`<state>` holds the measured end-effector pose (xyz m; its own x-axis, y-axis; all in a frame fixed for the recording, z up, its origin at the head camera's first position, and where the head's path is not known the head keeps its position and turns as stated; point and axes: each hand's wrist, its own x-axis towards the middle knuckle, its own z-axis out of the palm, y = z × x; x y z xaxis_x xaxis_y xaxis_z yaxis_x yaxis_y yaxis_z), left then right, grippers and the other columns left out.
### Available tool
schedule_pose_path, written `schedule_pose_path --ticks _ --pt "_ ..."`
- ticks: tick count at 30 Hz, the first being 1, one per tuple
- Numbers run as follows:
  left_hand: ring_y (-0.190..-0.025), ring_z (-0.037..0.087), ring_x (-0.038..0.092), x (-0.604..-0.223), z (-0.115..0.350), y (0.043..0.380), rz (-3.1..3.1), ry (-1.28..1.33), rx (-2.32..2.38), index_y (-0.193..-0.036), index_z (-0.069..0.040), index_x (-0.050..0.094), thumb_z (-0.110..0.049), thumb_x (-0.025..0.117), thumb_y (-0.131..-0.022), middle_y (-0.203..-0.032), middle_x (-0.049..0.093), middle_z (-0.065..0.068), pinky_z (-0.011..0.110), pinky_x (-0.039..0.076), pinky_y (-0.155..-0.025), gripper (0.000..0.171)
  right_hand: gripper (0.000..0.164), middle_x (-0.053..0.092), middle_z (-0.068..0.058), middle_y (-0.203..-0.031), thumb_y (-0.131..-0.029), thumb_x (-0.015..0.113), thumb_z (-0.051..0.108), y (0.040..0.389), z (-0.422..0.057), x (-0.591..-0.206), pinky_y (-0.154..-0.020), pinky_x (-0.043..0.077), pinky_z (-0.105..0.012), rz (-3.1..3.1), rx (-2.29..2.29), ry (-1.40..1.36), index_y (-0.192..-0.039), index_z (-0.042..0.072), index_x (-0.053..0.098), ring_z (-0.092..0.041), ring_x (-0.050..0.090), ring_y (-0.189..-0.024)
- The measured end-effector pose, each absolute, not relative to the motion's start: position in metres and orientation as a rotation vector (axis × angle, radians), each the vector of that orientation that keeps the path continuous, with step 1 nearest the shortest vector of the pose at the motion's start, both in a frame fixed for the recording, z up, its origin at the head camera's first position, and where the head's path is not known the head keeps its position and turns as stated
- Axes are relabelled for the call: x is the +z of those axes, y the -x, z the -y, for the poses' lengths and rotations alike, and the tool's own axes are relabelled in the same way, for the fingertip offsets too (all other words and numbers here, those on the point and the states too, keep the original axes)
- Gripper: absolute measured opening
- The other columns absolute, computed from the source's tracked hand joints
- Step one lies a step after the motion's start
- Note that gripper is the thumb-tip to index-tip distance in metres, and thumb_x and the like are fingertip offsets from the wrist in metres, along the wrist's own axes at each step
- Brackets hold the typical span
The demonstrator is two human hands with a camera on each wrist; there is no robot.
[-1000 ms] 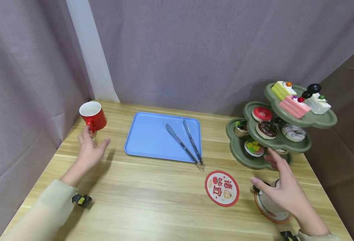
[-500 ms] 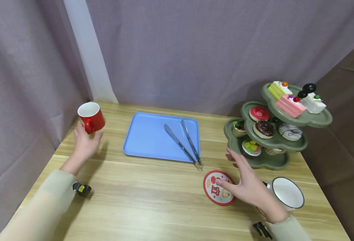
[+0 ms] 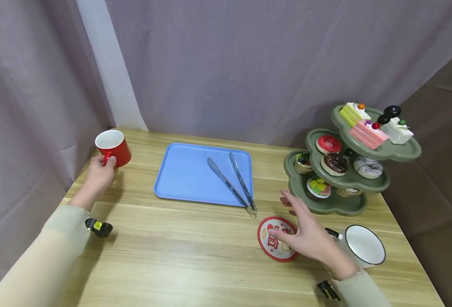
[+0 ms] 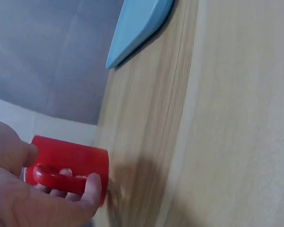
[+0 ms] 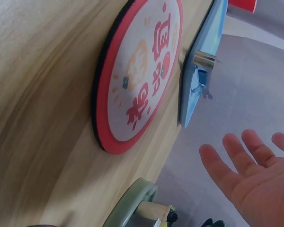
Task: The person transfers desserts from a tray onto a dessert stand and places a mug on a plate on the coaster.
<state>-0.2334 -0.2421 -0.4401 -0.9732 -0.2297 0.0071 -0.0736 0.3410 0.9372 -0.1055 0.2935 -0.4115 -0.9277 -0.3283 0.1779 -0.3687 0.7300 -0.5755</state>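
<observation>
At the table's far left corner, my left hand [image 3: 100, 175] grips the handle of a red mug [image 3: 120, 152] with a white inside. The left wrist view shows fingers [image 4: 92, 189] curled at the handle of the red mug [image 4: 68, 153]. My right hand [image 3: 306, 234], fingers spread and holding nothing, hovers over a round red-rimmed coaster [image 3: 271, 248] and partly hides it. In the right wrist view, the coaster [image 5: 132, 85] lies flat on the wood, apart from the hand [image 5: 260, 184]. Just right of that hand is a white mug [image 3: 364, 245] with a black rim.
A blue tray [image 3: 183, 175] lies mid-table with metal tongs [image 3: 227, 183] on it, their joined end past its front edge. At the right stands a green three-tier stand [image 3: 337, 204] bearing cake slices, donuts and tarts. Curtains [image 3: 226, 68] close off the back and sides.
My left hand has closed round the red mug's handle, which it was only reaching towards before. My right hand has moved left from above the white mug to over the coaster.
</observation>
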Motion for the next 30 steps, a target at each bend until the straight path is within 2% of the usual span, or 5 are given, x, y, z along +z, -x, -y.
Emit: schedule_pose_path --ticks 3,6,13,22,30 --pt "-0.083 0.011 0.049 -0.4426 0.2431 0.2342 2.448 -0.332 -1.776 -0.116 0.01 0.043 -0.023 0.028 -0.106 -0.107 0.046 0.013 0.021 0.047 -0.072 0.037 0.101 0.042 -0.001 -0.139 -0.075 0.08 0.048 0.1064 -0.2941 -0.412 -0.096 0.044 -0.044 2.859 0.984 -0.598 -0.154 0.028 0.02 -0.016 0.042 -0.127" --pt "-0.09 0.013 0.049 -0.4454 0.243 0.2351 2.436 -0.358 -1.808 -0.115 0.005 0.044 -0.02 0.025 -0.106 -0.109 0.047 0.012 0.022 0.046 -0.08 0.032 0.1 0.043 0.0 -0.137 -0.076 0.08 0.048 0.1068 -0.2946 -0.4126 -0.095 0.045 -0.044 2.858 0.981 -0.613 -0.154 0.028 0.02 -0.015 0.042 -0.125" --pt "-0.085 0.017 0.048 -0.4466 0.2416 0.2348 2.468 -0.352 -1.752 -0.104 -0.007 0.041 -0.021 0.022 -0.106 -0.096 0.045 0.01 0.024 0.042 -0.076 0.024 0.097 0.047 0.001 -0.131 -0.076 0.078 0.052 0.1062 -0.2948 -0.4154 -0.096 0.045 -0.046 2.9 0.974 -0.598 -0.153 0.029 0.023 -0.017 0.046 -0.122" --pt "-0.089 0.017 0.051 -0.4469 0.24 0.2347 2.384 -0.383 -1.868 -0.115 -0.001 0.037 -0.02 0.021 -0.105 -0.1 0.041 0.013 0.028 0.049 -0.089 0.027 0.097 0.046 0.004 -0.133 -0.075 0.077 0.055 0.1033 -0.2963 -0.4175 -0.097 0.045 -0.044 2.942 0.965 -0.543 -0.152 0.028 0.024 -0.017 0.046 -0.122" --pt "-0.078 0.011 0.052 -0.4457 0.2476 0.229 2.271 -0.379 -1.924 -0.097 -0.006 0.041 -0.015 0.024 -0.103 -0.087 0.043 0.009 0.018 0.05 -0.076 0.02 0.097 0.046 0.004 -0.136 -0.075 0.075 0.058 0.1022 -0.2953 -0.4184 -0.098 0.043 -0.042 2.954 0.943 -0.547 -0.152 0.035 0.02 -0.017 0.046 -0.124"
